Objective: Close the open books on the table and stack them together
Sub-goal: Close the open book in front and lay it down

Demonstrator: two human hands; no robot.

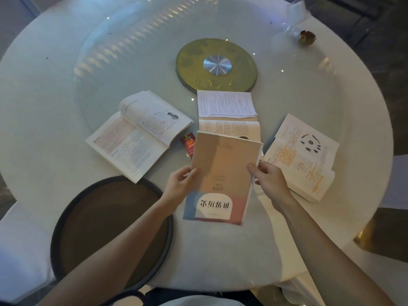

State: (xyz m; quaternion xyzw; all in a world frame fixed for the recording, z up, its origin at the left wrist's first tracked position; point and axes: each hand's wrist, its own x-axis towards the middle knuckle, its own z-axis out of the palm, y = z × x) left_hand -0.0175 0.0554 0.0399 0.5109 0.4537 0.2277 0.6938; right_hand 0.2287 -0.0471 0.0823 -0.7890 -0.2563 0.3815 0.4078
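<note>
At frame centre, our left hand (180, 183) and right hand (270, 181) pinch the closed book (223, 173) by its side edges, thumbs on its cover.

We hold the tan-covered book (223, 173) with both hands: our left hand (178, 184) pinches its left edge, our right hand (270, 181) grips the right edge, pages still slightly parted. On the round white bench (44, 107), an open book (136, 133) lies to the left, another open book (304, 157) to the right, and loose papers (226, 104) beyond.
</note>
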